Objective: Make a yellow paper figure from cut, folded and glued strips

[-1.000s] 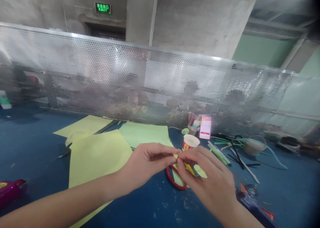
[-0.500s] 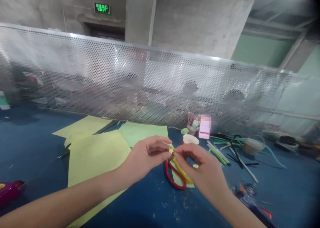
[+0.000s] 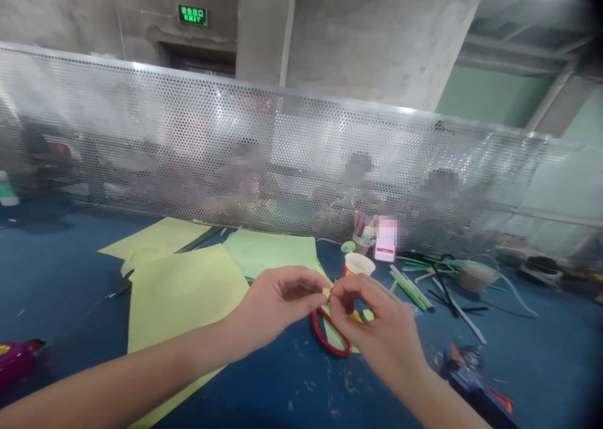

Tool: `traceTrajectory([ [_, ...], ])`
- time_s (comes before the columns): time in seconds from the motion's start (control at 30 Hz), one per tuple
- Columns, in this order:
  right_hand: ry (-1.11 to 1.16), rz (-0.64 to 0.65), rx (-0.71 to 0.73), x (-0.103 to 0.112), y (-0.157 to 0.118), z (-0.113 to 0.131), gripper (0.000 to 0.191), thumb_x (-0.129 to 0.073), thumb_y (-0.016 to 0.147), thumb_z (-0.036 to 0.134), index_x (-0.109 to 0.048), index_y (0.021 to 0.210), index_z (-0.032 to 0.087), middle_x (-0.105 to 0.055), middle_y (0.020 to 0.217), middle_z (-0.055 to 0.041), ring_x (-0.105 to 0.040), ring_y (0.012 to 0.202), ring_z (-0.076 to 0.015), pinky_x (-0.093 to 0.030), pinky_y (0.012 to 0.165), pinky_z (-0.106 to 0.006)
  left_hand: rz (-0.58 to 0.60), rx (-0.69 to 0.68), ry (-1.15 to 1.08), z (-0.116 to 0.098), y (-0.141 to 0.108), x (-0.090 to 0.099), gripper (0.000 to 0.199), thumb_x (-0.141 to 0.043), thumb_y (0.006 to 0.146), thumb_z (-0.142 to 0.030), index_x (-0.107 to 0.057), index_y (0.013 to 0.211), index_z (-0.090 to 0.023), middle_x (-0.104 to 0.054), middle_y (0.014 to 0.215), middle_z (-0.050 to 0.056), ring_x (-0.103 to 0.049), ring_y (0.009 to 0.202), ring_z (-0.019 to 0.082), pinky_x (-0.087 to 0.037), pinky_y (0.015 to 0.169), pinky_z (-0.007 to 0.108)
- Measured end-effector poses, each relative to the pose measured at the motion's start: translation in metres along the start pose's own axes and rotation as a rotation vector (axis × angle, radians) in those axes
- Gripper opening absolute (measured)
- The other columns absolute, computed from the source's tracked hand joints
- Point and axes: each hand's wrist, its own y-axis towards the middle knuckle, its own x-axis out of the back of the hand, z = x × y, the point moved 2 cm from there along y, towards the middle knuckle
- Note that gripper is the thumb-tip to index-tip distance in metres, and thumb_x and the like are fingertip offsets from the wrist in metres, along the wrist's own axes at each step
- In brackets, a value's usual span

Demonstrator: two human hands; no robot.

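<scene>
Small yellow piece [image 3: 326, 293]: here it is, pinched right between the two sets of fingertips, above the blue table [image 3: 268, 391]; so tiny I can't make out its folds or edges.
Left hand [image 3: 282, 298]: thumb and forefinger in a narrow pinch on its left side; a light, steady hold should serve best here.
Right hand [image 3: 377, 309]: thumb and forefinger drawn together at its other side, nearly meeting the left; small fingertip pressure looks wiser than a hard squeeze, which could crush it.
Red loop handle [image 3: 338, 353]: just below the fingers, green showing through it; good work means lifting clear so nothing snags.
Paper cup [image 3: 359, 264]: near, beyond the right hand; knuckles want to mind its rim.
Yellow sheet [image 3: 183, 300]: flat on the table, the left forearm crossing over it; contact I can't tell, so a light arm would spare it creases.
Green sheet [image 3: 273, 253]: beyond the left hand, partly hidden behind it.
</scene>
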Motion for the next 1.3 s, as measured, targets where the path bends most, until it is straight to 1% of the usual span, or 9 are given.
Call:
traceTrajectory([
  [0.1, 0.16, 0.035, -0.149, -0.002, 0.001, -0.008, 0.005, -0.057, 0.072, 0.015, -0.057, 0.07, 0.02, -0.057, 0.065, 0.0021, -0.053, 0.058, -0.0111, -0.044, 0.057, -0.023, 0.033, 0.037, -0.031, 0.003, 0.002, 0.002, 0.013, -0.064, 0.075, -0.019, -0.065, 0.089, -0.018, -0.066, 0.088, 0.002, -0.061, 0.085, 0.013, -0.047, 0.083, 0.027],
  [0.37, 1.092, 0.147, -0.721, -0.006, 0.006, -0.028, 0.015, -0.073, 0.067, 0.025, -0.062, 0.069, 0.014, -0.057, 0.058, 0.003, -0.045, 0.052, -0.0046, -0.038, 0.053, -0.015, 0.051, 0.086, -0.043, -0.001, 0.016, 0.01, 0.03, -0.063, 0.078, -0.022, -0.062, 0.107, -0.026, -0.067, 0.099, 0.001, -0.06, 0.095, 0.014, -0.044, 0.089, 0.029],
  [0.57, 1.181, 0.176, -0.794, -0.004, 0.002, -0.027, 0.014, -0.071, 0.071, 0.026, -0.064, 0.069, 0.014, -0.056, 0.061, 0.0036, -0.047, 0.054, -0.0025, -0.04, 0.056, -0.012, 0.156, 0.011, -0.075, -0.004, 0.03, -0.008, 0.015, -0.065, 0.076, -0.023, -0.068, 0.09, -0.019, -0.067, 0.095, 0.002, -0.061, 0.09, 0.015, -0.045, 0.085, 0.028],
  [0.67, 1.167, 0.194, -0.836, 0.012, -0.01, -0.03, 0.014, -0.07, 0.072, 0.026, -0.066, 0.075, 0.013, -0.059, 0.067, 0.001, -0.051, 0.058, -0.0038, -0.042, 0.058, -0.013, 0.173, 0.124, -0.211, 0.006, 0.038, -0.021, 0.014, -0.067, 0.074, -0.024, -0.068, 0.087, -0.018, -0.069, 0.084, 0.001, -0.063, 0.081, 0.013, -0.046, 0.084, 0.028],
  [0.77, 0.943, 0.2, -0.852, 0.042, -0.033, -0.042, 0.018, -0.067, 0.074, 0.03, -0.066, 0.081, 0.013, -0.061, 0.069, -0.0001, -0.053, 0.059, -0.0063, -0.043, 0.058, -0.016, 0.16, 0.282, -0.363, 0.021, 0.046, -0.034, 0.016, -0.071, 0.071, -0.023, -0.068, 0.085, -0.016, -0.07, 0.082, 0.002, -0.064, 0.081, 0.012, -0.047, 0.085, 0.026],
  [0.87, 0.381, 0.225, -0.799, 0.081, -0.065, -0.063, 0.025, -0.059, 0.078, 0.04, -0.064, 0.078, 0.016, -0.062, 0.067, -0.0004, -0.055, 0.06, -0.0112, -0.045, 0.057, -0.021, 0.124, 0.377, -0.435, 0.034, 0.056, -0.044, 0.017, -0.074, 0.067, -0.019, -0.068, 0.082, -0.014, -0.071, 0.084, 0.004, -0.064, 0.085, 0.014, -0.046, 0.086, 0.024],
  [1.0, -0.002, 0.14, -0.815, 0.131, -0.114, -0.098, 0.029, -0.056, 0.075, 0.041, -0.062, 0.089, 0.017, -0.066, 0.082, -0.0063, -0.061, 0.075, -0.0203, -0.047, 0.073, -0.033, 0.104, 0.403, -0.456, 0.047, 0.072, -0.056, 0.018, -0.074, 0.067, -0.018, -0.068, 0.084, -0.015, -0.071, 0.085, 0.005, -0.065, 0.084, 0.013, -0.047, 0.086, 0.023],
  [1.07, -0.43, 0.147, -0.754, 0.15, -0.135, -0.112, 0.033, -0.053, 0.075, 0.043, -0.06, 0.095, 0.018, -0.066, 0.093, -0.0089, -0.061, 0.085, -0.0237, -0.047, 0.077, -0.037, 0.111, 0.384, -0.451, 0.054, 0.08, -0.062, 0.018, -0.073, 0.068, -0.019, -0.068, 0.085, -0.015, -0.071, 0.086, 0.004, -0.064, 0.084, 0.012, -0.047, 0.086, 0.022],
  [1.3, -0.579, 0.233, -0.748, 0.153, -0.161, -0.13, 0.041, -0.056, 0.073, 0.046, -0.058, 0.101, 0.017, -0.064, 0.095, -0.0107, -0.059, 0.091, -0.0266, -0.045, 0.083, -0.038, 0.199, 0.278, -0.109, 0.089, 0.096, -0.079, 0.029, -0.066, 0.073, -0.033, -0.067, 0.095, -0.014, -0.068, 0.101, 0.01, -0.062, 0.093, 0.018, -0.045, 0.09, 0.031],
])
